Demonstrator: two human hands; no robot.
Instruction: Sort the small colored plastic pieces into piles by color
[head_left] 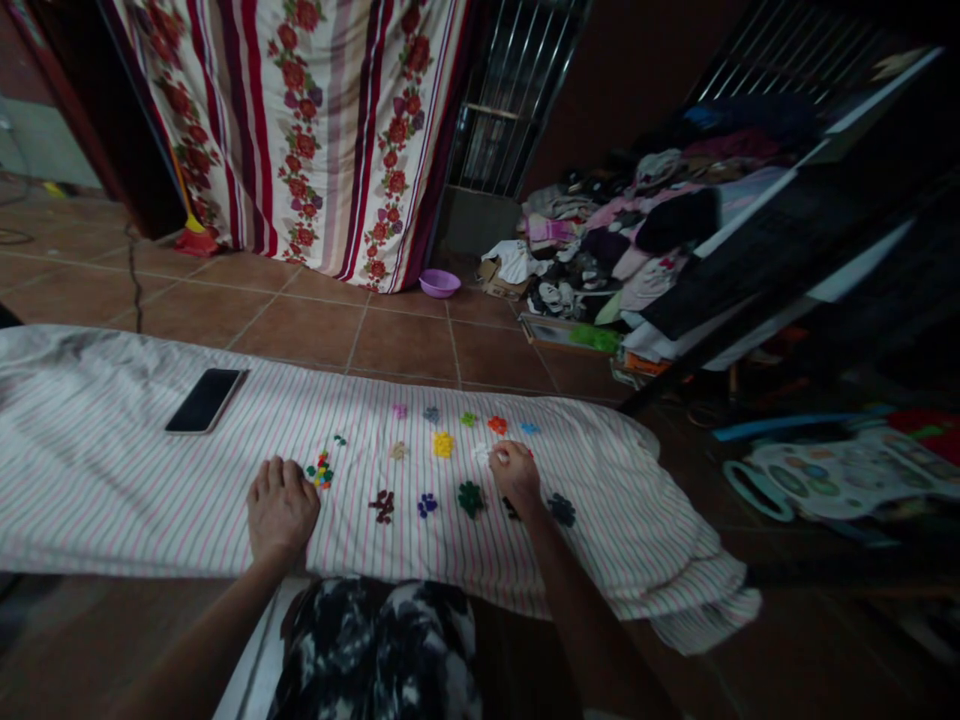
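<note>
Pink-striped white cloth [112,470], black phone [205,400], yellow bead pile [443,445], green bead pile [470,498], purple bowl [439,283]

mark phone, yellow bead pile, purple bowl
phone [205,400], head view, middle of its dark screen
yellow bead pile [443,445], head view, centre of the pile
purple bowl [439,284], head view, on its rim

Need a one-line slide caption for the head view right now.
Left hand flat on striped cloth beside mixed beads; right hand pinching at small colour-sorted bead piles.
</note>
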